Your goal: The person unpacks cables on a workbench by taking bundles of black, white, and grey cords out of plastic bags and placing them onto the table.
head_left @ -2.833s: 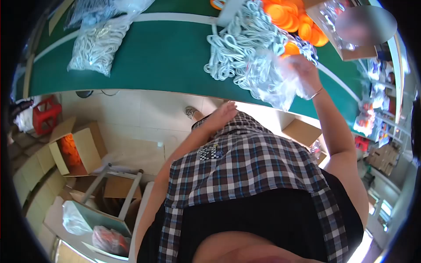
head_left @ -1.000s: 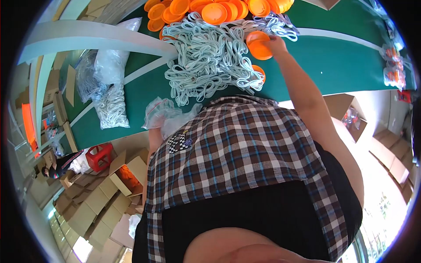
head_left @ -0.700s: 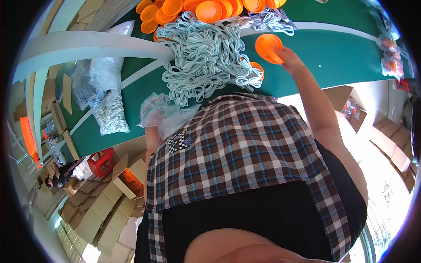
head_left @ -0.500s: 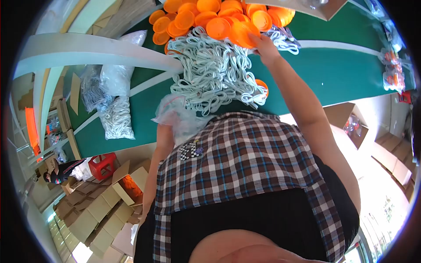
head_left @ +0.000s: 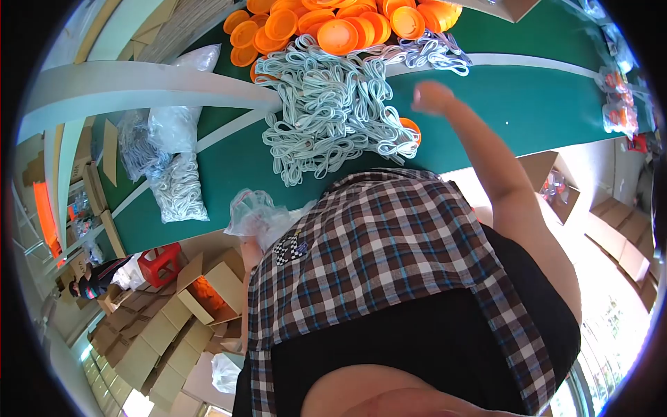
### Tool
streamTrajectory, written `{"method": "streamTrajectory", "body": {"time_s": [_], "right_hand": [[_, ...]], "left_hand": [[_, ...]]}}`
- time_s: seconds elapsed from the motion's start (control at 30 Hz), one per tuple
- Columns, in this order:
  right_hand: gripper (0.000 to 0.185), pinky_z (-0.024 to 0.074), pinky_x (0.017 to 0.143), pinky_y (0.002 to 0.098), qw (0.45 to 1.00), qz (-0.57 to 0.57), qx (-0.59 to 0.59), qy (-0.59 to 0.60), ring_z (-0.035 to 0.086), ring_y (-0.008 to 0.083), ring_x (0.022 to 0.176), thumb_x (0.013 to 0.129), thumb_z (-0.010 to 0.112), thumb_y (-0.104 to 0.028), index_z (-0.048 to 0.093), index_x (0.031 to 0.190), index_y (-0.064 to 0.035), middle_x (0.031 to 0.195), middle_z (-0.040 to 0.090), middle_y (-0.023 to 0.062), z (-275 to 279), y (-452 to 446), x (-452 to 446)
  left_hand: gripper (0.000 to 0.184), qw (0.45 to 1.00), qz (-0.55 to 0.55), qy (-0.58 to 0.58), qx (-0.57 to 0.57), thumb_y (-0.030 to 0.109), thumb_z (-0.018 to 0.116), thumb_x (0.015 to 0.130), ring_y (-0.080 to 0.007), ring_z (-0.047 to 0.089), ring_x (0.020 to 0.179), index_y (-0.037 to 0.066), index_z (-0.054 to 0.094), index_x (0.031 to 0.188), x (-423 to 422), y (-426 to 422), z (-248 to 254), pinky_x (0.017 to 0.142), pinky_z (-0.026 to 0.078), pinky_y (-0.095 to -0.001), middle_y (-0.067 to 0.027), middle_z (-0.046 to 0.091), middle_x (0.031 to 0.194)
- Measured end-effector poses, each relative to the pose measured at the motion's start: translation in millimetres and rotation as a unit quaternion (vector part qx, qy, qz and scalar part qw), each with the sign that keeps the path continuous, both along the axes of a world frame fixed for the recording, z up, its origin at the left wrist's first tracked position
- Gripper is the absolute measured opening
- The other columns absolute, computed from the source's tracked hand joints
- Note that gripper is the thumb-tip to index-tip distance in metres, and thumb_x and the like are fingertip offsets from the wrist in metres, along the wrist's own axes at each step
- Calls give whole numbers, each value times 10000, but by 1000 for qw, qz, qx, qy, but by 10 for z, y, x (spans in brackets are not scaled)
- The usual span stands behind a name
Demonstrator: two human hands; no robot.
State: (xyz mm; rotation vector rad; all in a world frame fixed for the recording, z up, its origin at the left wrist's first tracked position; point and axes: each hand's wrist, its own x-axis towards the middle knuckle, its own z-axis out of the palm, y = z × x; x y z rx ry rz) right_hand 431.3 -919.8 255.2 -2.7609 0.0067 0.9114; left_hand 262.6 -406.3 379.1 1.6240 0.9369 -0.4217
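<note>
My left hand (head_left: pixel 251 251) is closed on a clear plastic bag (head_left: pixel 253 214) beside the apron, just off the table's front edge; the bag covers part of the fingers. My right hand (head_left: pixel 433 97) is over the green table, right of a heap of looped white cords (head_left: pixel 323 111). It is blurred and looks curled, and whether it holds anything is unclear. Several round orange plastic dishes (head_left: pixel 338 37) are piled behind the cords. One more orange dish (head_left: pixel 410 131) is partly covered by the cords' right edge.
Filled plastic bags (head_left: pixel 179 187) rest on the table's left side, near a white curved bar (head_left: pixel 153 87). An open carton (head_left: pixel 212 292) with orange contents stands below left. Another person (head_left: pixel 94 278) is beside a red stool (head_left: pixel 160 265). Small packets (head_left: pixel 618 115) sit far right.
My right hand has come off an orange dish and moved toward me, away from the pile. My left hand and the plastic bag have shifted down and left. The view has shifted slightly.
</note>
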Motion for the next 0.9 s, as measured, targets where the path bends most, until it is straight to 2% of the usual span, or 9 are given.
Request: {"method": "streamTrajectory", "body": {"time_s": [0.03, 0.1, 0.13, 0.2, 0.27, 0.4, 0.53, 0.73, 0.9], "right_hand": [[235, 523, 746, 374, 1000, -3, 8, 13, 641, 282, 830, 806, 691, -325, 687, 877, -101, 921, 700, 75, -130, -5, -261], [214, 522, 748, 364, 995, -42, 86, 19, 638, 282, 848, 812, 699, -307, 679, 879, -105, 950, 692, 68, 15, 176, -576], [214, 522, 748, 364, 995, -36, 86, 19, 638, 282, 848, 812, 699, -307, 679, 879, -105, 950, 692, 68, -97, 184, -609], [210, 520, 753, 357, 979, -162, 117, -32, 640, 264, 858, 831, 684, -303, 672, 895, -103, 963, 687, 62, -380, 221, -701], [204, 520, 751, 354, 972, -177, 151, -27, 641, 261, 854, 835, 677, -292, 667, 905, -101, 957, 686, 61, -402, 166, -663], [188, 519, 742, 344, 940, -234, 248, -5, 646, 252, 844, 847, 657, -260, 650, 935, -94, 937, 683, 60, -411, 152, -559], [186, 517, 713, 326, 994, 10, 71, -86, 653, 251, 809, 856, 636, -212, 619, 994, -88, 925, 677, 72, -452, 265, -448], [247, 512, 699, 309, 988, 35, -6, -150, 649, 255, 827, 850, 625, -164, 596, 1088, -106, 947, 667, 87, 198, 410, -363], [352, 513, 707, 333, 886, 181, 91, -417, 643, 257, 824, 823, 639, -134, 590, 1171, -107, 1025, 650, 90, 348, 252, -249]], "left_hand": [[408, 998, -32, 19, 50, 264, 601, 921, -211, 591, 1032, 41, 590, 1262, -33, 34, -12, 944, 451, -323, -109, 630, 1166], [395, 956, -266, -101, 77, 232, 581, 928, -216, 590, 1063, 44, 587, 1275, 62, 307, -375, 954, 447, -319, -111, 635, 1183], [377, 987, -92, -106, -80, 191, 568, 930, -209, 591, 1073, 42, 589, 1275, 113, 180, -390, 948, 448, -297, -114, 648, 1171], [381, 988, -136, -69, -24, 165, 576, 926, -190, 587, 1087, 29, 583, 1281, 347, -15, -136, 946, 444, -277, -110, 641, 1199], [388, 981, -145, -120, -38, 148, 587, 925, -178, 579, 1099, 12, 575, 1289, 420, -3, -209, 950, 440, -269, -108, 625, 1234], [396, 989, -112, -80, -56, 138, 589, 929, -180, 574, 1122, 1, 564, 1300, 396, -106, -138, 964, 435, -267, -113, 614, 1266], [389, 989, -127, -71, 21, 145, 583, 936, -189, 571, 1131, -1, 568, 1296, 138, -224, -216, 968, 433, -271, -116, 623, 1255], [395, 985, -153, -58, 57, 150, 583, 935, -196, 567, 1140, 5, 568, 1302, -277, -85, -366, 969, 433, -275, -115, 620, 1259], [403, 989, -129, -44, 50, 154, 583, 933, -207, 578, 1123, 10, 564, 1309, -457, -10, -429, 960, 440, -280, -111, 629, 1241]]}}
